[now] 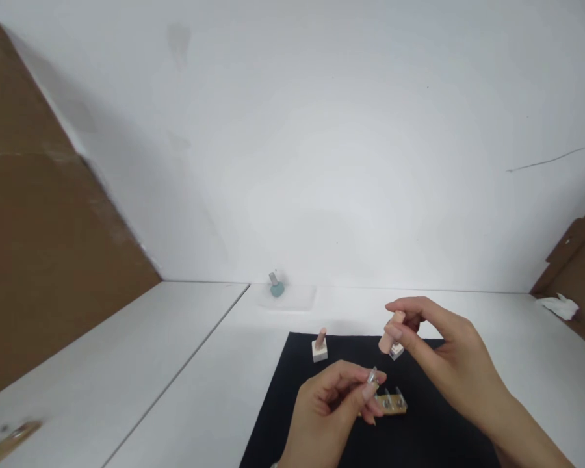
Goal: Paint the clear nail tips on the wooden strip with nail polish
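Note:
My left hand (pixel 338 400) pinches a small clear piece (pixel 372 374) between thumb and fingertips, above a black mat (pixel 292 383). Up and to the right, my right hand (pixel 439 348) holds a pale pink cylinder (pixel 392 333) by thumb and fingers, tilted, apart from the clear piece. Just behind my left fingertips lies a wooden strip (pixel 394 404) bearing clear upright pieces, partly hidden by that hand. A white square block (pixel 320 351) with a pinkish stem stands at the mat's back left. Another white block (pixel 396 351) shows partly behind the pink cylinder.
A blue-grey bottle-like object (pixel 277 288) leans on a translucent tray (pixel 297 299) near the white wall. At the lower left lies a wooden piece (pixel 12 442). Crumpled white tissue (pixel 559 306) sits at the far right by brown cardboard (pixel 582 273). More cardboard (pixel 43 227) rises at left.

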`<state>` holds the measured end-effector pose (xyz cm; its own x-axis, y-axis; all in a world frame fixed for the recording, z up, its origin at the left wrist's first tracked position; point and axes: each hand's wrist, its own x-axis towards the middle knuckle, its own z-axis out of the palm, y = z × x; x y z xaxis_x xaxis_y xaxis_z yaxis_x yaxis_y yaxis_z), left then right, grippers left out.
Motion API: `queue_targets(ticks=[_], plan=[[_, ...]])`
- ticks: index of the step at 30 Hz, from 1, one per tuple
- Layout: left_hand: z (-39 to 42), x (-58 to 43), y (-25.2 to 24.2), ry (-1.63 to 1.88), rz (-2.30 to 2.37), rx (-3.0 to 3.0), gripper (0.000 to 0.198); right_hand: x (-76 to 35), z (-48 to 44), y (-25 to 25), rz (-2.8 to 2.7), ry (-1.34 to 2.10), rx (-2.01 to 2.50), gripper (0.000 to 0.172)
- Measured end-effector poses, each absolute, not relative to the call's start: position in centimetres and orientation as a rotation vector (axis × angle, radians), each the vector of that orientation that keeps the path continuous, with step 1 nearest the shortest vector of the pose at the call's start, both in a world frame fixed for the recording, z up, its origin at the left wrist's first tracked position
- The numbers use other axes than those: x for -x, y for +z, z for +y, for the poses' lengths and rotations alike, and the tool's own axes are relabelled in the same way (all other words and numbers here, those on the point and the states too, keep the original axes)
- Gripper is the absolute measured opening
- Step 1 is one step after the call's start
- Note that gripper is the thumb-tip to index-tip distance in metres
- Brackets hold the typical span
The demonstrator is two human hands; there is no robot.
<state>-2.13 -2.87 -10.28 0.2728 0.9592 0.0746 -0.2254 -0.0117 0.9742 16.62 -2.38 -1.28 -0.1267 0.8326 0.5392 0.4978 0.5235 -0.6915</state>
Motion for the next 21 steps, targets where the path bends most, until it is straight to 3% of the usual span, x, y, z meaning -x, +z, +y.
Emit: queue_targets(ticks=[9, 15, 21], plan=[[-2.8, 2.0, -10.1, 1.134, 0.819, -1.189, 0.013, -16.2, -2.5, -1.2, -1.824, 0.552, 1.091, 0.007], [-2.8, 2.1, -10.2, 1.132, 0.897, -1.277, 0.011, -16.8, -2.2, -1.4, -1.689, 0.362, 1.135, 0.007], [-2.8, 2.2, -9.2, 1.351, 1.094, -1.549, 0.011, -17.3, -2.6, -0.4, -1.506, 0.208, 1.156, 0.006]])
